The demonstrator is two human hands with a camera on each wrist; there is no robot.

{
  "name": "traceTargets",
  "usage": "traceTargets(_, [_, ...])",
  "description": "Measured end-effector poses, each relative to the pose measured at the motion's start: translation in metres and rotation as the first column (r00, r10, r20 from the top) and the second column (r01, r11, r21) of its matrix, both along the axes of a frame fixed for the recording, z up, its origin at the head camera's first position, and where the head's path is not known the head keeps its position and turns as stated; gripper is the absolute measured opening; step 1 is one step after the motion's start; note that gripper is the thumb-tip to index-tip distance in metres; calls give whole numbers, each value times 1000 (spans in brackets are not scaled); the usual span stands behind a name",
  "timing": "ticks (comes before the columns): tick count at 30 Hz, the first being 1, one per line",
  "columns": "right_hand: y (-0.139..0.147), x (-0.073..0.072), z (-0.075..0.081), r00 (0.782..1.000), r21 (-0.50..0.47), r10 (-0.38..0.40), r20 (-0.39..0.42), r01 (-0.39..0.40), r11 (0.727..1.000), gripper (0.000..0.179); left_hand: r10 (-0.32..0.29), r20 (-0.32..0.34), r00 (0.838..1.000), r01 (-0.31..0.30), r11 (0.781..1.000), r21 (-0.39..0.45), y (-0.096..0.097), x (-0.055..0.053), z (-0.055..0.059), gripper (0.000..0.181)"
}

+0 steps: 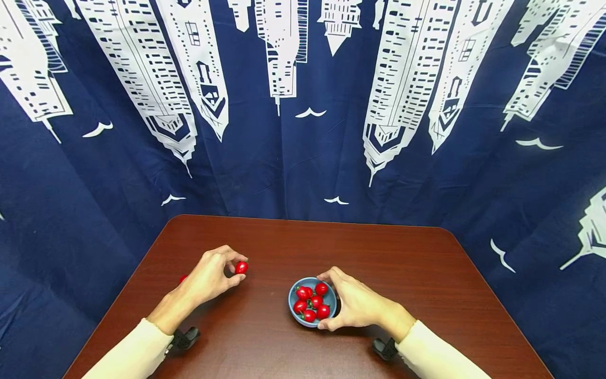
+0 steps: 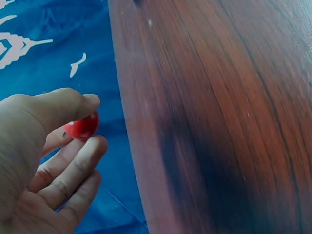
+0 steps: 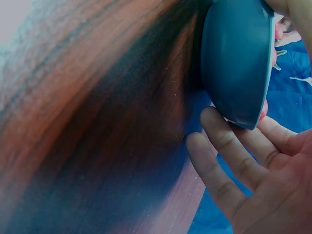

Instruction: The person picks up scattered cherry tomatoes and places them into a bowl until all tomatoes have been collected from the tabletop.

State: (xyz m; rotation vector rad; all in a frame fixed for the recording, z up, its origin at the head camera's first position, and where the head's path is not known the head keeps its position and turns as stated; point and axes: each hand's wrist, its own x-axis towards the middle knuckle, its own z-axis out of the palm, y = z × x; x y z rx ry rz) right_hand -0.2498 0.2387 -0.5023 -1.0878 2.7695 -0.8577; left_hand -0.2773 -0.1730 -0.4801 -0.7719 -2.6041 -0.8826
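Observation:
My left hand point(image 1: 208, 276) pinches a red cherry tomato point(image 1: 241, 267) between thumb and fingertips, above the left half of the table; the left wrist view shows the same tomato point(image 2: 83, 126) with the lower fingers loosely bent. A small blue bowl point(image 1: 291, 305) stands near the middle, with several cherry tomatoes point(image 1: 315, 301) inside, some with green stems. My right hand point(image 1: 357, 302) grips the bowl from its right side, thumb at the near rim and fingers at the far rim. In the right wrist view the bowl's outer wall point(image 3: 236, 63) shows beside the fingers.
Another red tomato point(image 1: 182, 279) lies on the table behind my left wrist, mostly hidden. The brown wooden table point(image 1: 265, 237) ends at a blue cloth point(image 1: 265, 173) with white buildings and birds printed on it. Dark straps point(image 1: 184, 339) circle both wrists.

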Motion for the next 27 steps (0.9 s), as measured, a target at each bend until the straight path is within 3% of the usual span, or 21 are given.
traceTargets(27, [2, 0, -3, 1000, -21, 9, -14, -9, 1000, 95, -164, -60, 985, 166, 986, 19, 53, 14, 3, 37])
